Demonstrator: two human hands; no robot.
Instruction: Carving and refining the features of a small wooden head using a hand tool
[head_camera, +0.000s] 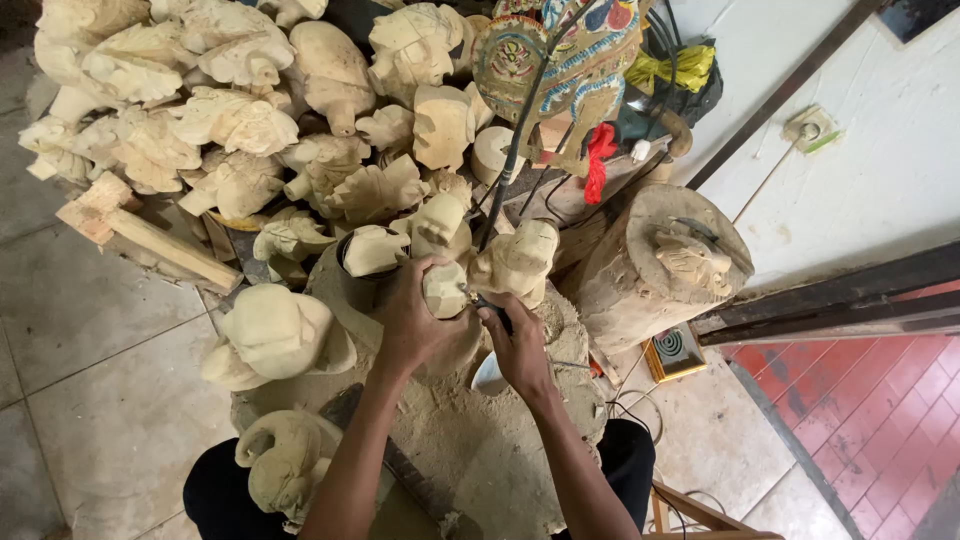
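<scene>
My left hand (412, 318) grips a small pale carved wooden head (445, 287) over a dusty round stump (470, 430) that serves as a work block. Close against it on the right, my right hand (517, 345) is closed around a dark-handled carving tool (492, 307), its tip touching the head's side. Other unpainted carved heads stand right behind on the stump, one (518, 262) just beyond my right hand, one (373, 250) beside a dark cup.
A big heap of raw carved heads (230, 120) fills the upper left. A second stump (655, 265) with a carved face stands right. A painted flat puppet (560, 60), cables, a small yellow box (675, 350), tiled floor and a red-tiled step surround me.
</scene>
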